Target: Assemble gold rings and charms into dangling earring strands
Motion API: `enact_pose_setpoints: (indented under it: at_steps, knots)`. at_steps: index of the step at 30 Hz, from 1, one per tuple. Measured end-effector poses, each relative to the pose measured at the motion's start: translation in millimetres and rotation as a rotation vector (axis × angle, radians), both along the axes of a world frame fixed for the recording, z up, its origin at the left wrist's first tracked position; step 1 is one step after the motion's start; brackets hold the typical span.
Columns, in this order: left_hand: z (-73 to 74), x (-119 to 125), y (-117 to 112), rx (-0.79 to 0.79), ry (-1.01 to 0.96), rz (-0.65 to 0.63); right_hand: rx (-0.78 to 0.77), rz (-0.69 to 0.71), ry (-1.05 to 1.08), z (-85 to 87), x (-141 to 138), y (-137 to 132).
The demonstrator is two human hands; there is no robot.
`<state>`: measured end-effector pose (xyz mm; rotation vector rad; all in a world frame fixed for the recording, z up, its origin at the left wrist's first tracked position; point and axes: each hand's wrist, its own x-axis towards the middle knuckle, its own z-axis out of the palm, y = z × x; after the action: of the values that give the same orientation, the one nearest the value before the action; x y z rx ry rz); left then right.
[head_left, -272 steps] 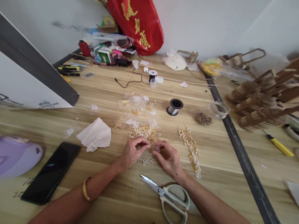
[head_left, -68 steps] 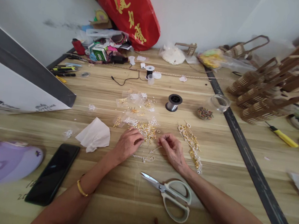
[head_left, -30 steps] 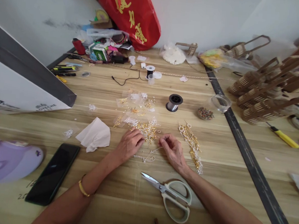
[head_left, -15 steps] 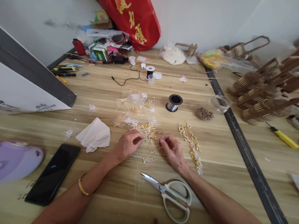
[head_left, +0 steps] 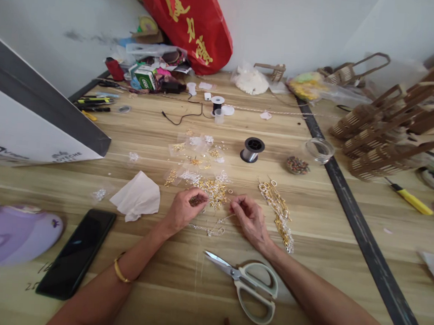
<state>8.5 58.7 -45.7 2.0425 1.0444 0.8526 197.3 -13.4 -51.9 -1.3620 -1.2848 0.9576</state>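
My left hand [head_left: 183,210] is curled at the near edge of a pile of small gold findings [head_left: 212,190], its fingertips pinched on a few gold pieces. My right hand [head_left: 248,216] rests beside it, fingers pinched on the end of a thin silver chain [head_left: 212,228] that lies on the wooden table [head_left: 178,288] between the hands. A row of finished gold chains with rings [head_left: 279,214] lies just right of my right hand. White-handled scissors [head_left: 248,281] lie open below my wrists.
A crumpled tissue [head_left: 137,196], a black phone [head_left: 77,252] and a purple cap [head_left: 7,234] lie to the left. A wire spool [head_left: 252,149], a bead dish [head_left: 297,164] and a glass lid [head_left: 319,149] sit beyond. Wooden baskets [head_left: 382,139] are stacked right.
My left hand has turned slightly and lifted a pinch of gold pieces from the pile's edge. My right hand has kept still on the chain.
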Motion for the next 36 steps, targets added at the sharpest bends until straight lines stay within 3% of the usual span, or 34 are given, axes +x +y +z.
enact_pose_setpoints:
  at_steps: [17,26,36]
  knots:
    - [-10.4,-2.3,5.9,0.276,0.160,-0.106,-0.024,0.011,0.019,-1.6,0.0,0.0]
    - [-4.5,-2.1,-0.5,0.395,0.347,-0.140,-0.022,0.010,-0.001,-2.0,0.7,-0.3]
    - [-5.1,-1.0,-4.1,0.416,0.433,-0.127,-0.023,0.012,0.001,-2.3,0.5,-0.1]
